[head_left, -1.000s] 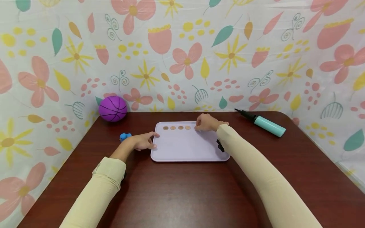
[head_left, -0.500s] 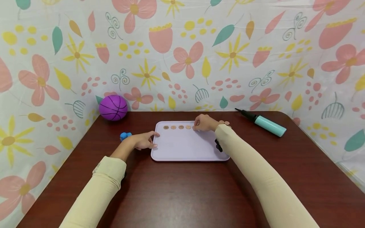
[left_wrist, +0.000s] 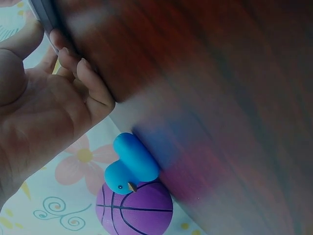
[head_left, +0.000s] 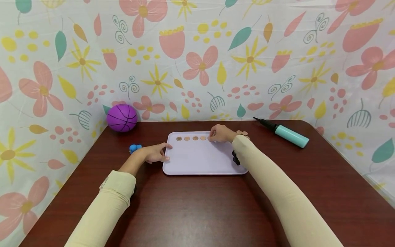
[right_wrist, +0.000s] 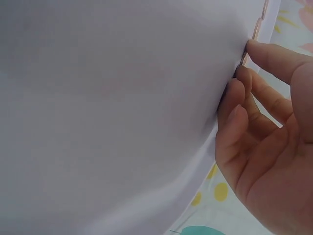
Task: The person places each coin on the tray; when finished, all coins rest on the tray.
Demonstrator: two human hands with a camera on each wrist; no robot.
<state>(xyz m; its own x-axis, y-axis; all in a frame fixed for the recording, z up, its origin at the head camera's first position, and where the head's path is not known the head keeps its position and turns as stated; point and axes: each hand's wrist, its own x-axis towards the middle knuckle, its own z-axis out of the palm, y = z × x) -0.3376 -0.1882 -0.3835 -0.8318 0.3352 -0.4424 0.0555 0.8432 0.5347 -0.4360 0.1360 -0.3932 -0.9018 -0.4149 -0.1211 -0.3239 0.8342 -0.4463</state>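
Observation:
A pale lilac tray (head_left: 197, 159) lies on the table, with several copper-coloured coins (head_left: 195, 138) in a row along its far side. At the right end of that row, my right hand (head_left: 221, 133) pinches another coin (right_wrist: 244, 59) between thumb and fingertips, low against the tray's surface. My left hand (head_left: 155, 153) holds the tray's left rim, thumb and index finger spread over it. In the left wrist view, the other fingers (left_wrist: 93, 85) curl below the tray's edge.
More coins (head_left: 242, 132) lie past the tray's right end, partly hidden by the right wrist. A blue toy duck (head_left: 134, 148) sits beside the left hand. Behind it is a purple ball (head_left: 122, 118). A teal hand pump (head_left: 290, 135) lies at the back right, before a flowered cloth.
My right hand has shifted slightly left, bringing the pinched coin close to the end of the row. The left hand stays at the tray's rim.

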